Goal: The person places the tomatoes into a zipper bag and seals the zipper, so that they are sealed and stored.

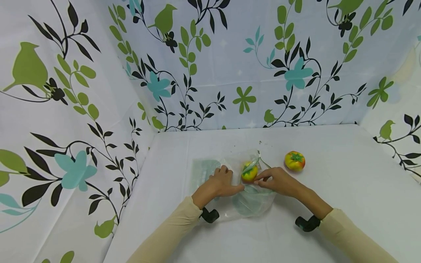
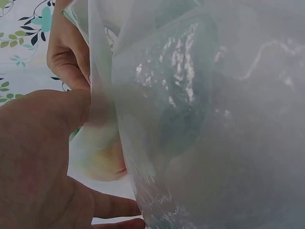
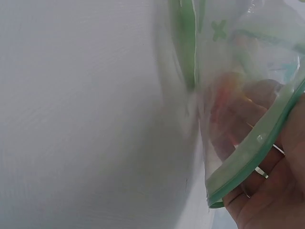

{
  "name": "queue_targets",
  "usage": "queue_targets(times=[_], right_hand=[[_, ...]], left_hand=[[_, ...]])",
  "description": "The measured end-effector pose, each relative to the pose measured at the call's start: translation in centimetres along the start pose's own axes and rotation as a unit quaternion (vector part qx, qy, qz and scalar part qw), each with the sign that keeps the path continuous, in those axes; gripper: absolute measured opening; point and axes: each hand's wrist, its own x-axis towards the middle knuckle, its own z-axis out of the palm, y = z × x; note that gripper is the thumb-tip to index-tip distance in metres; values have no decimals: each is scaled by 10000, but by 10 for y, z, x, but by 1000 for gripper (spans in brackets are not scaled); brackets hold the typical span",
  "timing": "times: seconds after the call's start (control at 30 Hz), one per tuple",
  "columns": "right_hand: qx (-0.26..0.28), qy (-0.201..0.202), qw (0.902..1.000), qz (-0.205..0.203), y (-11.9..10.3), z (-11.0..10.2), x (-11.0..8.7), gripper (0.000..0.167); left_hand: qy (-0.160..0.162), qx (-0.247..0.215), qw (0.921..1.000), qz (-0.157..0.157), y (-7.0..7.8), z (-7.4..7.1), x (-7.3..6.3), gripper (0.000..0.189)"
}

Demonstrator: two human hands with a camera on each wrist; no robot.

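A clear plastic zip bag (image 1: 260, 202) with a green zip edge (image 3: 257, 157) lies in front of me. A yellow-and-red tomato (image 1: 249, 173) with a green top shows at its mouth, blurred behind the film in the left wrist view. My right hand (image 1: 277, 180) pinches the bag's edge beside the tomato, some of its fingers seen through the film in the right wrist view. My left hand (image 1: 224, 182) rests on the bag's left side, thumb stretched toward the tomato and fingers spread apart from it.
A second yellow-and-red tomato (image 1: 294, 161) sits on the white table (image 1: 329, 157), right of and beyond my right hand. Pale green plastic (image 1: 198, 170) lies flat left of my left hand. Patterned cloth (image 1: 210, 76) hangs behind and beside the table.
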Motion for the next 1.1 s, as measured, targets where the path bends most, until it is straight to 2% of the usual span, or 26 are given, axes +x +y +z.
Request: queue_targets(times=[0.33, 1.1], right_hand=[[-108, -25, 9996, -275, -3, 1, 5, 29], [-141, -142, 9998, -70, -6, -3, 6, 33]], left_hand=[[-22, -54, 10000, 26, 1, 0, -1, 78], [-12, -72, 10000, 27, 1, 1, -2, 80]])
